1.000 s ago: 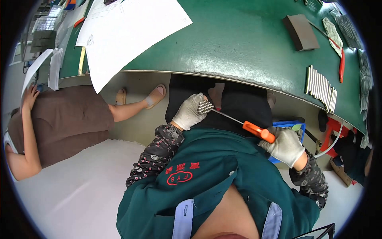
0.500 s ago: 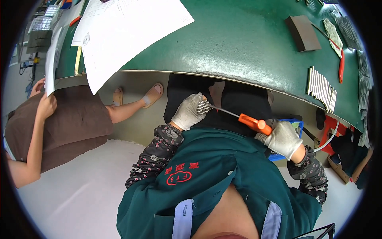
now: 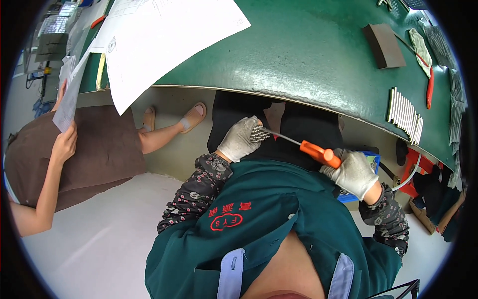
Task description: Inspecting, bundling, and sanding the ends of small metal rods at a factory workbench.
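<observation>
Above my lap, my left hand [image 3: 241, 139], in a whitish work glove, is closed around a bundle of thin metal rods [image 3: 259, 133] with their ends facing right. My right hand [image 3: 352, 172], gloved too, grips an orange air blow gun [image 3: 321, 154]. Its long thin nozzle reaches left, with the tip at or close to the rod ends; whether they touch I cannot tell. A pale hose [image 3: 409, 177] shows to the right of my right wrist.
The green worktable [image 3: 298, 55] spans ahead, bearing a row of metal rods [image 3: 405, 115], a brown block [image 3: 384, 46], red-handled pliers [image 3: 429, 87] and large paper sheets [image 3: 169, 35]. A blue crate [image 3: 371, 158] stands beside my right hand. At left a seated person [image 3: 84, 149] holds papers.
The person at left has moved the papers toward the right and lower. My hands keep nearly the same pose, and the view has shifted slightly.
</observation>
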`<state>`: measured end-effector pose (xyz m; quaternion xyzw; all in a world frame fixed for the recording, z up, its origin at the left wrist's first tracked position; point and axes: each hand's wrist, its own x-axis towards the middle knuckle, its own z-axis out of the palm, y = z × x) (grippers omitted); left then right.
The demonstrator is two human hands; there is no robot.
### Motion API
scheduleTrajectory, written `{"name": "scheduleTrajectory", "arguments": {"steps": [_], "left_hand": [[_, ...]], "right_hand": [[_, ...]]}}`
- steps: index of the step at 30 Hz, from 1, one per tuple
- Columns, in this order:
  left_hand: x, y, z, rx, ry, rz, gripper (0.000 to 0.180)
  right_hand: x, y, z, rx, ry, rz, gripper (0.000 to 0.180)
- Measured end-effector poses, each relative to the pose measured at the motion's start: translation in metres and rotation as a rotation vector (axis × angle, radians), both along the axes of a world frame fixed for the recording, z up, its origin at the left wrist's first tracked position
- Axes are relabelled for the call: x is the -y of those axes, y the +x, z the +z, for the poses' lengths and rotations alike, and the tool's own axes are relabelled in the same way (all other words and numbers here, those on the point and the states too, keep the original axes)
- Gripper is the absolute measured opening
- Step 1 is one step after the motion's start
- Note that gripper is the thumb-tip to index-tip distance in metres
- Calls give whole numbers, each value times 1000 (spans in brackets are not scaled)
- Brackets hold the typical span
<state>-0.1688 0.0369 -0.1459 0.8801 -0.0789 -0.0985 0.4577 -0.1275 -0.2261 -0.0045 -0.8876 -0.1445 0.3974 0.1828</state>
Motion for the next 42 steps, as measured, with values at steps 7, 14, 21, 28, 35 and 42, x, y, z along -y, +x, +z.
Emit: {"name": "scheduleTrajectory", "arguments": {"steps": [7, 14, 21, 28, 35, 42], "left_hand": [[-4, 1, -3, 18, -43, -9, 30], [-4, 3, 2, -1, 12, -6, 27], [-4, -1, -6, 68, 7, -1, 27], [-1, -1, -3, 10, -21, 19, 29], [-6, 3, 2, -31, -38, 34, 32], [7, 10, 13, -18, -11, -23, 37]], "right_hand": [[0, -2, 0, -9, -3, 26, 37], [2, -1, -3, -8, -32, -16, 36], [9, -3, -2, -16, -52, -3, 38], [15, -9, 0, 8, -57, 10, 38], [10, -3, 0, -4, -69, 24, 38], [17, 3, 11, 6, 4, -136, 37]]}}
